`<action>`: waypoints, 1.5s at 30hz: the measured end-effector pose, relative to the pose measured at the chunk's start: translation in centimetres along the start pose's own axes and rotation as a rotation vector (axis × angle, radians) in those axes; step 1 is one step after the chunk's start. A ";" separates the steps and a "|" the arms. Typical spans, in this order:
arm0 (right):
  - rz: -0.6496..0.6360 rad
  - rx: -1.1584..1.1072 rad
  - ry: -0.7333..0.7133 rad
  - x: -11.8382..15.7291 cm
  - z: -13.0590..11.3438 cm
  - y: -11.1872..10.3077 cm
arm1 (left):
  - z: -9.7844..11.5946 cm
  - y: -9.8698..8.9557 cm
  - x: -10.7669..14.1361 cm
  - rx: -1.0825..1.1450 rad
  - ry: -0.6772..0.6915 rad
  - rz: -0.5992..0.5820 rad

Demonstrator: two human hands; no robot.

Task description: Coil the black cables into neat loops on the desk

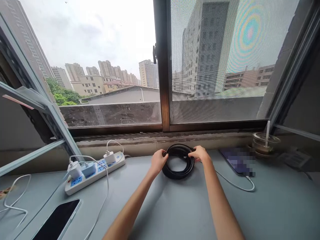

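Head view, read left to right. A loose white cable (16, 209) lies at the far left of the grey surface (180, 206). Next, a dark-screened phone (57, 220), cut by the lower edge; no mark on it can be read. Behind it a white power strip (98, 174) with blue sockets carries plugs and leads; no brand or rating legible at this range.

Left hand (158, 161): grip narrow, thumb and fingers pinching the upper left side of a black cable coil (178, 174). Coil sits mid-surface, near the window sill, loops gathered into a ring; no print made out on its jacket. Right hand (201, 155): grip also closed, on the coil's upper right side.

Step in hand, judged: two-handed holding of the gathered loops. Any further handling would seem to call for keeping both sides pinched, lest loops spring apart.

Right of the hands: a white charging lead (246, 190) running to a second phone (235, 161), screen partly pixelated, unreadable. Last, a clear cup (260, 146) with a straw (268, 130); no label discernible.
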State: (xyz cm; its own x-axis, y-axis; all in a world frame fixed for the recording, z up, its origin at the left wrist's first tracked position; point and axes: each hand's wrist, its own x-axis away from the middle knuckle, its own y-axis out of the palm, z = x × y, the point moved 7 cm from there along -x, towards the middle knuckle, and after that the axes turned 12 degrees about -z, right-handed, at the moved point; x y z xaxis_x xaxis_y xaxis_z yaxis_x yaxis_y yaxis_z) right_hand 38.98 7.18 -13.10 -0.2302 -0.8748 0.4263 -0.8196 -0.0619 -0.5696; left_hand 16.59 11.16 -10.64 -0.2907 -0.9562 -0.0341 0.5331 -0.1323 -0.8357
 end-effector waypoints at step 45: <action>-0.001 -0.036 -0.367 -3.6 0.1 0.8 | 0.6 2.3 0.3 -0.348 0.109 0.106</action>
State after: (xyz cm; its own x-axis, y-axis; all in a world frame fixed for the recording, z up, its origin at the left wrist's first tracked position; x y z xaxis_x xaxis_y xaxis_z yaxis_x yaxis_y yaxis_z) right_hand 39.21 10.24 -15.22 -0.0317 -0.9892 0.1428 -0.8389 -0.0513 -0.5418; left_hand 18.23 10.43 -12.18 -0.3414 -0.9238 -0.1734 0.2688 0.0809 -0.9598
